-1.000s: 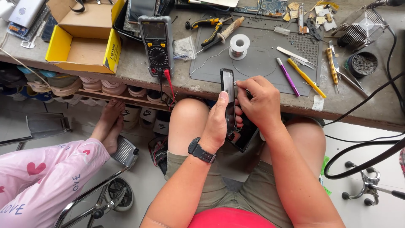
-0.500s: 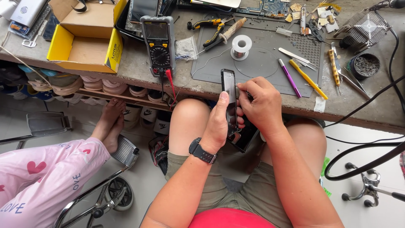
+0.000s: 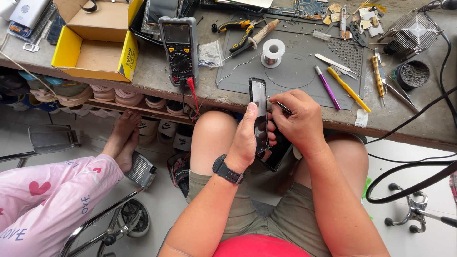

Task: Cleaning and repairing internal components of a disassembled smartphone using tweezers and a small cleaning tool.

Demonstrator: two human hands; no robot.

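your left hand point(image 3: 245, 143) is wrapped round a dark phone point(image 3: 259, 112), holding it edge-up over your knees just in front of the table point(image 3: 157, 76) rim, thumb pressed along its near long edge and the other fingers clamped behind it. your right hand point(image 3: 297, 119) sits against the phone's right side, fingers pinched together on a thin metal tool point(image 3: 281, 105) whose tip meets the phone's edge about halfway up. a second dark flat piece point(image 3: 277, 154) hangs below the phone, against your left palm; whether it is joined to the phone cannot be told from here.

to work that edge well, i would keep the left grip firm but off the glass face, so the phone cannot twist when the tool pushes. keep the tool shallow and nearly flat to the seam, and move it in short slides rather than levering hard; a deep or steep tip is the likeliest way to crack something or slip toward your left thumb. it would also help to rest your right wrist on your knee for steadiness.

beyond the phone, on the grey work mat point(image 3: 290, 71), lie the solder spool point(image 3: 273, 50), a purple tool point(image 3: 326, 87) and a yellow tool point(image 3: 347, 88), all within reach. the multimeter point(image 3: 178, 47) stands to the left of the mat, its red lead point(image 3: 193, 95) dangling over the table rim close to the phone, so mind it does not snag your left hand.
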